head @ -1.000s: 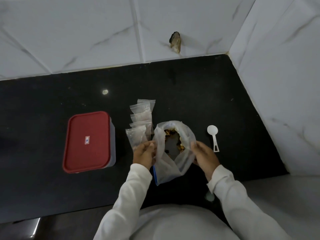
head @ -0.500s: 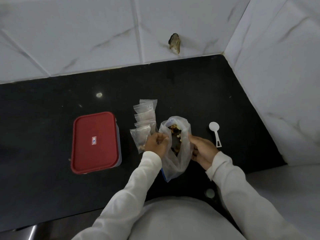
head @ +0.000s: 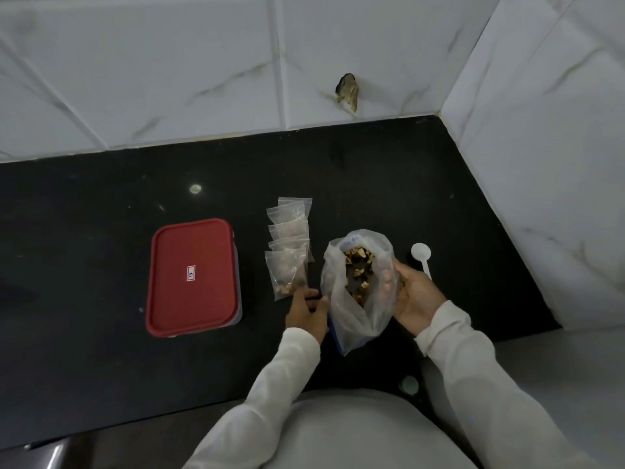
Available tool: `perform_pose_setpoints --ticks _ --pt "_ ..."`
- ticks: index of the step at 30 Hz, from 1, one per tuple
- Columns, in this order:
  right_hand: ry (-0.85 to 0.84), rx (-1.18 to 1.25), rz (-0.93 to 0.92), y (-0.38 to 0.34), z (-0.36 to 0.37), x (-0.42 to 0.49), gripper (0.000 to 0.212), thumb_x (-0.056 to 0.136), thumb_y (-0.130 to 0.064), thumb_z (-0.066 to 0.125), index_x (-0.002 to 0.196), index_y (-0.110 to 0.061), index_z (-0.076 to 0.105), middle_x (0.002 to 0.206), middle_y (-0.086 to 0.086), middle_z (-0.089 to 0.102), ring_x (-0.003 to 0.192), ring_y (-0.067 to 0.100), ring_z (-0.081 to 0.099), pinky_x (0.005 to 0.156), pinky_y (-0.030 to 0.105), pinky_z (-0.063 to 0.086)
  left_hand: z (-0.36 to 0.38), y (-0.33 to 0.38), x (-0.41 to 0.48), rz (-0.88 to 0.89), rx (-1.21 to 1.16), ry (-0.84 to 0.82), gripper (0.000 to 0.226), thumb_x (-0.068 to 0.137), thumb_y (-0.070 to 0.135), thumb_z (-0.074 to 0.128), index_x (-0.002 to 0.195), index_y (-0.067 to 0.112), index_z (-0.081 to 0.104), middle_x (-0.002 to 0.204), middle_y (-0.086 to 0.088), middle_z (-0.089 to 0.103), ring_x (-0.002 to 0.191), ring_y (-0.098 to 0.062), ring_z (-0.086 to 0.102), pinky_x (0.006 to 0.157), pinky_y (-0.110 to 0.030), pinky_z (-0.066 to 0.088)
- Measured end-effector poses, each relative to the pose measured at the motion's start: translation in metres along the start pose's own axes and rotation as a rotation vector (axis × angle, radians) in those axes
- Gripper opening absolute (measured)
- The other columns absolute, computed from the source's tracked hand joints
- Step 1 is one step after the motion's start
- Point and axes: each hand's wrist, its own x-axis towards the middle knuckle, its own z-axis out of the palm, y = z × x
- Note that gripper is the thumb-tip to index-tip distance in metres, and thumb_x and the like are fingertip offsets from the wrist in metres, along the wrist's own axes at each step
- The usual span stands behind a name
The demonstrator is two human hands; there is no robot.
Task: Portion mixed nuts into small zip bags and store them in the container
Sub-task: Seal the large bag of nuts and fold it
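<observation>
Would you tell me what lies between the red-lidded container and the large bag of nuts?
In the head view, overlapping small zip bags lie there, plus the left hand gripping the large bag.

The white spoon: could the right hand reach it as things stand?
Probably yes. The white spoon lies on the counter just beyond the right hand, nothing between them, though that hand holds the large nut bag.

Clear plastic bag point(head: 351, 319), glossy black counter point(head: 101, 265), marbled tiles point(head: 169, 62).
</observation>
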Motion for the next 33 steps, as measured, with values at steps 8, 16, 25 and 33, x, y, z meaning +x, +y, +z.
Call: perform_pose_setpoints --ticks 8,16,25,33 --pt "0.051 0.026 0.033 -0.001 -0.01 0.003 0.032 0.09 -0.018 0.055 0.117 -0.003 0.065 0.089 0.014 0.06 0.089 0.026 0.062 0.096 0.042 0.05 0.001 0.018 0.006 -0.177 -0.14 -0.054 0.016 0.098 0.02 0.054 0.114 0.018 0.057 0.111 -0.006 0.063 0.09 -0.02 0.063 0.068 -0.03 0.052" --pt "0.167 -0.238 -0.049 -0.006 -0.009 0.011 0.022 0.089 -0.016 0.058 0.107 -0.006 0.066 0.087 0.012 0.058 0.088 0.026 0.057 0.088 0.039 0.05 0.008 0.038 0.002 -0.002 -0.229 0.001 0.018 0.094 0.034 0.061 0.085 0.019 0.066 0.098 -0.003 0.065 0.097 -0.024 0.062 0.094 -0.044 0.051" --pt "0.201 -0.724 -0.036 -0.035 0.002 0.014 0.022 0.089 -0.015 0.055 0.109 -0.015 0.065 0.097 0.013 0.068 0.092 0.028 0.066 0.089 0.044 0.054 0.022 0.1 0.025 -0.13 0.073 -0.102 0.048 0.089 0.061 0.051 0.103 0.017 0.065 0.105 -0.01 0.068 0.098 -0.029 0.063 0.099 -0.045 0.048" --pt "0.199 -0.822 -0.075 -0.043 0.012 0.024 0.029 0.09 -0.044 0.058 0.108 -0.022 0.061 0.105 0.007 0.065 0.097 0.025 0.063 0.093 0.043 0.05 0.028 0.107 0.058 -0.239 0.026 -0.141 0.102 0.05 0.071 0.078 0.129 0.011 0.057 0.11 -0.012 0.068 0.097 -0.031 0.065 0.096 -0.042 0.049"
